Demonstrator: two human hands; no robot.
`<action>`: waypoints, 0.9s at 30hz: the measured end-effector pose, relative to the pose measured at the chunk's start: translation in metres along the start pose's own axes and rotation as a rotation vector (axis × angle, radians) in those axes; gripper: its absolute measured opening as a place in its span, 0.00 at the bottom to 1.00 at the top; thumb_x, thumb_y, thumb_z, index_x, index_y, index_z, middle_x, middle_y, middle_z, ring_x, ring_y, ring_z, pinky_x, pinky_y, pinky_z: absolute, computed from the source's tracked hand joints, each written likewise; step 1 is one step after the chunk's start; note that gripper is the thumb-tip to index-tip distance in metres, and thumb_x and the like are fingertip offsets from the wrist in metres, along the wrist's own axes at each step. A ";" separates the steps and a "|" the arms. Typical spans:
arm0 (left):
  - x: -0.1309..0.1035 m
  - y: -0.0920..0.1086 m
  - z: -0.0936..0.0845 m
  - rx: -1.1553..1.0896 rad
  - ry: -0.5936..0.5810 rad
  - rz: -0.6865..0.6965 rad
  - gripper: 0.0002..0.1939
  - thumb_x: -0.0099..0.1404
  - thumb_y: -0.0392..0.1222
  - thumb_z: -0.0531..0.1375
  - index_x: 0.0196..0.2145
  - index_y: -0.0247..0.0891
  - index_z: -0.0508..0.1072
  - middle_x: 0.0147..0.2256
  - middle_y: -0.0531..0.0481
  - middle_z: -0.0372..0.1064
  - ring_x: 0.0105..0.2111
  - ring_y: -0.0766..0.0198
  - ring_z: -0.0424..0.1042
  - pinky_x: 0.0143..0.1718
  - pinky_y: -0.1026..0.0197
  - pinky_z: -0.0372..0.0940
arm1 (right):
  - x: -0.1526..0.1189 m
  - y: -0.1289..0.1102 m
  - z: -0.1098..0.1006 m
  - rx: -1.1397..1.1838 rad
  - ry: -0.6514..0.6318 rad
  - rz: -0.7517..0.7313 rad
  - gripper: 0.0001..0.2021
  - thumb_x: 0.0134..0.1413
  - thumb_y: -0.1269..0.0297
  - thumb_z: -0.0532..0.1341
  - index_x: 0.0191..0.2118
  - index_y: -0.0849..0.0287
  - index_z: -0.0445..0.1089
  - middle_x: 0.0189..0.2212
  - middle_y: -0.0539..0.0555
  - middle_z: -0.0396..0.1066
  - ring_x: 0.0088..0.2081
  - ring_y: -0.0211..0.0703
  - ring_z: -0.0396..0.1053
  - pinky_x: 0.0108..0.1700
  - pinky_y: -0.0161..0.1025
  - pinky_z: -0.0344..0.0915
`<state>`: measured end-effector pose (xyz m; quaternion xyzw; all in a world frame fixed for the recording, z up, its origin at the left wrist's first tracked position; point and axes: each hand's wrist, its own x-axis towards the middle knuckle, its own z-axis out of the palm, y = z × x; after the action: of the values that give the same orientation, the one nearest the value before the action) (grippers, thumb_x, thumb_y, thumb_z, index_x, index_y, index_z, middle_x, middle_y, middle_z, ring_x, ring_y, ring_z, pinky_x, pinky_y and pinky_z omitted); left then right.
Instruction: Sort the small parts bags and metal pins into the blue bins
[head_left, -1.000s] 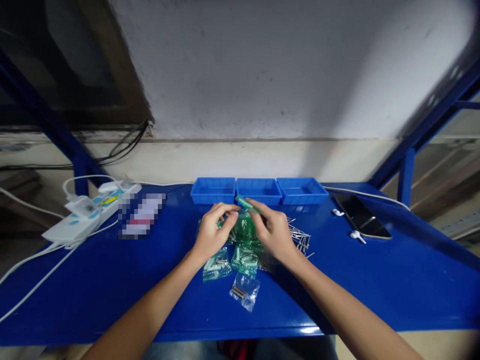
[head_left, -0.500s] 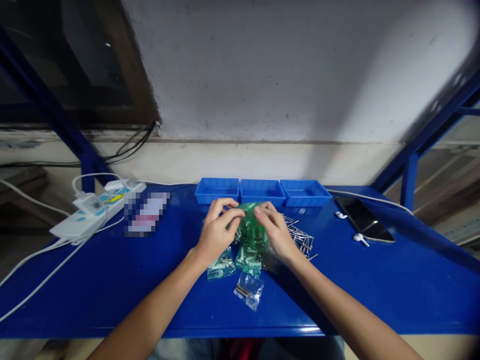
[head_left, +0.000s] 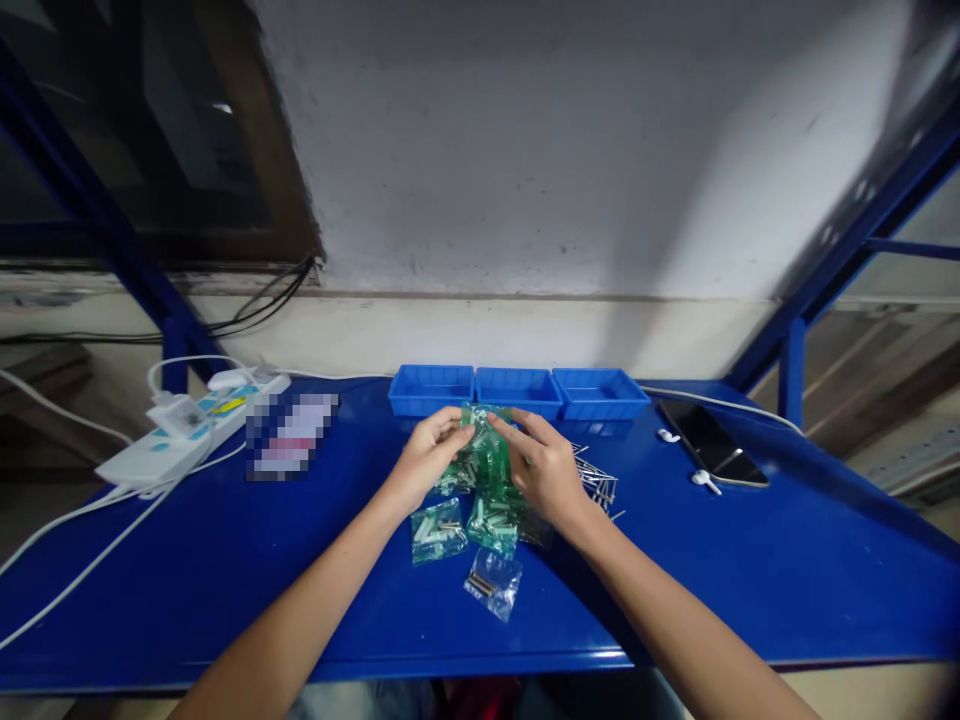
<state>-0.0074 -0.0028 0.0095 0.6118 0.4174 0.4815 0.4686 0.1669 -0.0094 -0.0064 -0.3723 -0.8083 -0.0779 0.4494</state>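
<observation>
Between both hands is a green-tinted clear plastic bag (head_left: 489, 455), raised over the pile in the middle of the blue table. My left hand (head_left: 433, 455) pinches its upper left edge between thumb and fingers. My right hand (head_left: 546, 462) is at its upper right, index finger stretched across the top edge; the thumb and other fingertips are partly hidden. Below lie small bags with white plugs and metal pins, one bag (head_left: 439, 532) at left and another bag (head_left: 493, 522) in the middle. Nearest me is a clear bag (head_left: 493, 583) with brass-coloured pieces. Loose metal pins (head_left: 598, 482) lie beyond my right hand.
Blue trays stand in a row at the back: a left tray (head_left: 433, 408), a middle tray (head_left: 519, 408) and a right tray (head_left: 601, 403). A white power strip (head_left: 191, 430) with cables lies at left. A phone (head_left: 712, 442) and white earbuds (head_left: 703, 480) lie at right.
My right index finger has stretched out over the bag's top, where the fingers were bent before. My left hand has shifted slightly, still at the bag's left edge. The view has moved a little.
</observation>
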 end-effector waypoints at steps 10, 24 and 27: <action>0.044 0.014 -0.039 0.844 0.509 0.603 0.12 0.61 0.37 0.56 0.43 0.40 0.72 0.40 0.45 0.70 0.41 0.56 0.66 0.44 0.54 0.62 | 0.008 -0.007 -0.014 0.072 0.033 0.070 0.17 0.55 0.72 0.54 0.50 0.55 0.67 0.41 0.59 0.65 0.40 0.46 0.64 0.41 0.45 0.67; 0.023 -0.031 -0.061 0.960 -0.268 0.194 0.18 0.58 0.53 0.58 0.44 0.43 0.72 0.47 0.44 0.68 0.49 0.50 0.64 0.47 0.49 0.60 | 0.005 0.007 -0.020 0.145 -0.077 0.215 0.16 0.51 0.74 0.49 0.39 0.58 0.72 0.21 0.50 0.67 0.25 0.39 0.64 0.32 0.35 0.59; 0.026 -0.032 -0.067 0.897 -0.200 0.137 0.12 0.55 0.49 0.61 0.35 0.41 0.72 0.38 0.47 0.70 0.42 0.54 0.67 0.43 0.53 0.61 | 0.004 0.001 -0.020 0.203 -0.060 0.159 0.16 0.47 0.76 0.47 0.32 0.57 0.71 0.23 0.51 0.69 0.27 0.40 0.66 0.32 0.36 0.59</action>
<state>-0.0702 0.0401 -0.0103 0.8236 0.4961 0.2219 0.1627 0.1798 -0.0161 0.0085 -0.3903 -0.7929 0.0513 0.4651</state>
